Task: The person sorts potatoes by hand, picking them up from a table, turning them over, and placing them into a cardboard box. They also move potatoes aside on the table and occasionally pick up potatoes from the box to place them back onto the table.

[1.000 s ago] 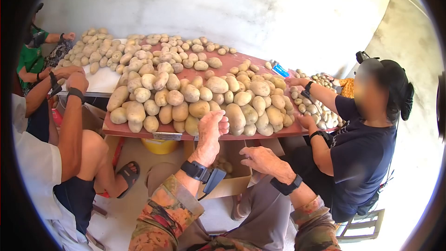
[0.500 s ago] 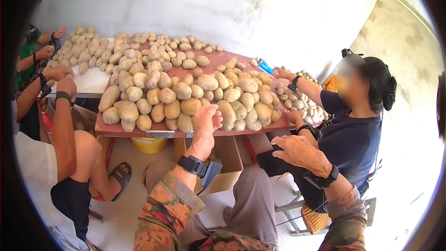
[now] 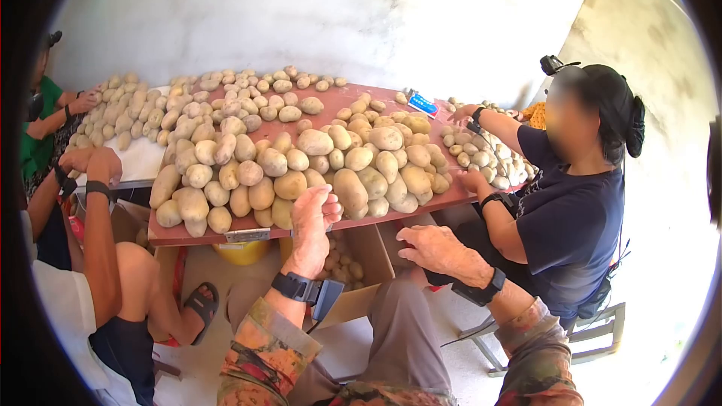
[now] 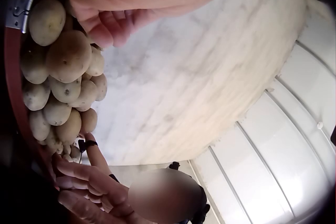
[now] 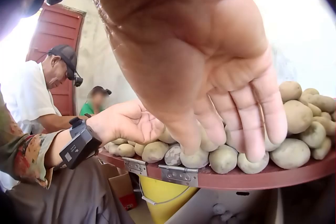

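A heap of potatoes (image 3: 350, 192) covers the front of a red table (image 3: 184, 240). My left hand (image 3: 312, 229) is raised at the table's front edge, beside the heap, palm turned inward. Its fingers are loosely bent and hold nothing; in the left wrist view they overlap the nearest potatoes (image 4: 68, 56). To its right, my right hand (image 3: 440, 250) hovers lower, in front of the table edge. In the right wrist view its fingers (image 5: 247, 119) hang straight and slightly spread, with an empty palm. Below the hands stands a cardboard box (image 3: 353, 308) with potatoes in it.
Under the table is a yellow bucket (image 3: 243, 252). A person in dark clothes (image 3: 571, 203) sits close on my right, handling potatoes. At my left sits a person in white (image 3: 64, 293). A blue packet (image 3: 423, 105) lies at the back. Metal hinges (image 5: 178, 175) line the table edge.
My right hand swings out to the right, then comes back toward the left hand. The left hand stays raised by the heap. The head view shifts, and more potatoes in the box show.
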The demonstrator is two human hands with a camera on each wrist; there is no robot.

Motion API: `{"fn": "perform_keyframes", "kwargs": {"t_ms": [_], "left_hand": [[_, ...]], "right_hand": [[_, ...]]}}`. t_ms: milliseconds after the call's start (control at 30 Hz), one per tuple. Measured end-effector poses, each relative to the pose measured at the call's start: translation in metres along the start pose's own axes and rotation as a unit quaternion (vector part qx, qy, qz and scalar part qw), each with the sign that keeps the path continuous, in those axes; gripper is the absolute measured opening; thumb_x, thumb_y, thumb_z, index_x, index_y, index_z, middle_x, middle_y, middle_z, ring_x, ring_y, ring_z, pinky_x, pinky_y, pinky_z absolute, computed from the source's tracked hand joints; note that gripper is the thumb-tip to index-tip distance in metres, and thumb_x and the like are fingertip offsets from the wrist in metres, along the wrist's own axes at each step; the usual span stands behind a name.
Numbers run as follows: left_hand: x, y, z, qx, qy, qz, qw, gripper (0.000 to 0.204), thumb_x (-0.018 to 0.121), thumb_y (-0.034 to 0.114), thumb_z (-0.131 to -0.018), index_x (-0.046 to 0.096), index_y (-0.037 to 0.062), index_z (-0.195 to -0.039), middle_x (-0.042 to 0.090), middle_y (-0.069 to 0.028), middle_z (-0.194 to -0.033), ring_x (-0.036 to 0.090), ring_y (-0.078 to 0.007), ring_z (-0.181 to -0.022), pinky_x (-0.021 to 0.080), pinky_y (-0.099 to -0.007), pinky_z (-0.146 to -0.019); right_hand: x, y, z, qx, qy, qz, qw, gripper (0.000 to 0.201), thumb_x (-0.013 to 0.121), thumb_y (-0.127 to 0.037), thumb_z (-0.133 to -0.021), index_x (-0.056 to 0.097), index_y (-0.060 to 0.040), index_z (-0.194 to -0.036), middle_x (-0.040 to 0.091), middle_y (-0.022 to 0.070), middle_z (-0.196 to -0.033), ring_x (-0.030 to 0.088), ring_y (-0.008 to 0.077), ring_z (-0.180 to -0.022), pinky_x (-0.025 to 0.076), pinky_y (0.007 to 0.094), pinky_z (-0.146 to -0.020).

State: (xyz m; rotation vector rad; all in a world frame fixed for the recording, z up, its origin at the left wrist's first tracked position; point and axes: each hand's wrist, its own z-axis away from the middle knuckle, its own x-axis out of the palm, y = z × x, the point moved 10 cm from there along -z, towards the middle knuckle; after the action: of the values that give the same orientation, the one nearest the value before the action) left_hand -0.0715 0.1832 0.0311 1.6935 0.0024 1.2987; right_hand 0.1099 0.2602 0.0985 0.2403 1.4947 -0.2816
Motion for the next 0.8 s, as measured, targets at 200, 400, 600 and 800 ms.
{"fn": "perform_keyframes", "kwargs": {"t_ms": [200, 400, 600, 800], "left_hand": [[-0.004, 0.002, 0.001, -0.005, 0.007, -0.019, 1.000, 0.016, 0.056, 0.018, -0.090, 0.061, 0.0063, -0.100, 0.060, -0.0011, -0.081, 0.057, -0.0098, -0.069, 0.049, -0.0230, -0.062], [0.000, -0.006, 0.001, -0.014, 0.008, -0.007, 1.000, 0.013, 0.056, 0.016, -0.090, 0.062, 0.0062, -0.097, 0.061, -0.0022, -0.079, 0.058, -0.0102, -0.065, 0.049, -0.0234, -0.057], [0.005, -0.016, 0.001, -0.031, -0.001, -0.014, 0.999, 0.012, 0.056, 0.015, -0.090, 0.062, 0.0065, -0.096, 0.062, -0.0029, -0.078, 0.059, -0.0109, -0.064, 0.049, -0.0238, -0.055], [0.012, -0.017, 0.004, -0.043, -0.012, -0.020, 0.999, 0.013, 0.054, 0.014, -0.091, 0.061, 0.0055, -0.098, 0.062, -0.0023, -0.079, 0.060, -0.0106, -0.067, 0.050, -0.0246, -0.058]], "right_hand": [[-0.029, 0.005, -0.020, -0.026, 0.188, -0.034, 0.981, 0.029, 0.065, -0.019, -0.080, 0.054, -0.0060, -0.104, 0.059, 0.0155, -0.090, 0.060, 0.0373, -0.086, 0.050, 0.0458, -0.072], [-0.082, 0.032, -0.062, -0.004, 0.328, -0.028, 0.944, 0.039, 0.067, -0.017, -0.077, 0.051, -0.0065, -0.111, 0.054, 0.0169, -0.104, 0.056, 0.0374, -0.096, 0.049, 0.0466, -0.073], [-0.092, 0.063, -0.115, 0.045, 0.350, 0.001, 0.936, 0.044, 0.066, -0.019, -0.078, 0.050, -0.0078, -0.117, 0.050, 0.0168, -0.116, 0.046, 0.0357, -0.113, 0.045, 0.0469, -0.088], [-0.074, 0.091, -0.163, 0.089, 0.266, -0.001, 0.960, 0.044, 0.066, -0.023, -0.079, 0.049, -0.0060, -0.116, 0.051, 0.0163, -0.115, 0.048, 0.0350, -0.112, 0.045, 0.0467, -0.087]]}}
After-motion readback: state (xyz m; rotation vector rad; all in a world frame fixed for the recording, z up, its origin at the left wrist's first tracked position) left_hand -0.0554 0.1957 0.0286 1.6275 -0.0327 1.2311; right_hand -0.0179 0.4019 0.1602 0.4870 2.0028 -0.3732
